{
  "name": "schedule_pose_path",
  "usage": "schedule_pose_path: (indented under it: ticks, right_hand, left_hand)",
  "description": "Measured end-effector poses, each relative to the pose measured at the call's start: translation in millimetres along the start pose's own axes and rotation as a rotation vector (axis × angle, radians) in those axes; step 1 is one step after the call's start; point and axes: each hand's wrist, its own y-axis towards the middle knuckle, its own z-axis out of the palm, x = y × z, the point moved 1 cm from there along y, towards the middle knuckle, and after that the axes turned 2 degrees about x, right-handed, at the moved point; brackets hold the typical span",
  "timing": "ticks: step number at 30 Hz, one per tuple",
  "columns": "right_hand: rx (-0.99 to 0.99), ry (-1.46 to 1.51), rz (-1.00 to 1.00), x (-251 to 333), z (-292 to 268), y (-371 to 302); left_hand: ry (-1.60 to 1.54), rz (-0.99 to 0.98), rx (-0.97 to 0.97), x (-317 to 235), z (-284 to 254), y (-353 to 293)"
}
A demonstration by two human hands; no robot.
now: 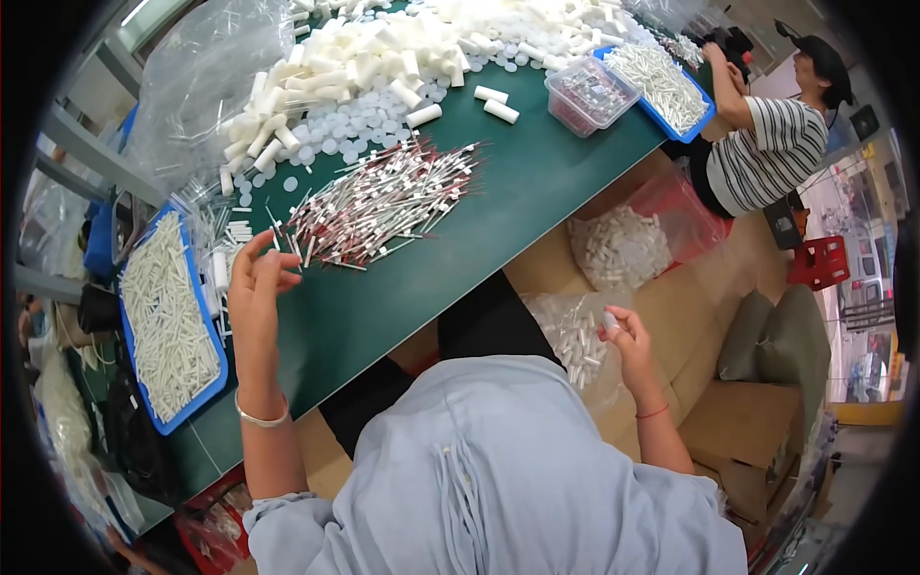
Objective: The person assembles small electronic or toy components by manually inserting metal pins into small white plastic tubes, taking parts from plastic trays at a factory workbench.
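My left hand [257, 280] is at the left edge of a heap of thin white parts with red wire leads [383, 206], its fingers parted and bent. A few of these parts lie by its fingertips; I make out none clearly gripped. My right hand [632, 347] is off the table's edge, closed with a small white cylinder [610, 321] between thumb and fingers. Just below and left of it, a clear plastic bag [578, 343] holds several similar white cylinders.
Blue trays of thin white sticks [172, 321] [661, 88] stand at left and far right. White foam cylinders [383, 57] and translucent discs [350, 123] cover the back. A lidded clear box [591, 94], another bag of cylinders [621, 247] and a seated co-worker [776, 144] are to the right.
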Motion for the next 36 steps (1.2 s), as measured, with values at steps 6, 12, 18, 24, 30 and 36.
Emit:
schedule_pose_path:
  ticks: [6, 12, 18, 24, 30, 36]
  right_hand:
    - [0.323, 0.190, 0.118, 54, 37, -6]
    - [0.736, 0.358, -0.025, 86, 97, -4]
    - [0.586, -0.121, -0.353, 95, 104, 8]
    - [0.510, -0.443, -0.874, 122, 113, 14]
    - [0.555, -0.590, -0.999, 120, 124, 22]
    - [0.529, -0.533, -0.986, 114, 123, 22]
  left_hand:
    - [0.219, 0.320, 0.299, -15, 69, -40]
    - [0.188, 0.758, 0.695, -19, 144, -78]
    - [0.136, 0.527, 0.603, -7, 133, -81]
    - [0.104, 0.416, 0.619, -2, 125, -78]
    - [0.003, 0.239, 0.724, 1, 125, -79]
    - [-0.108, 0.126, 0.745, 1, 131, -82]
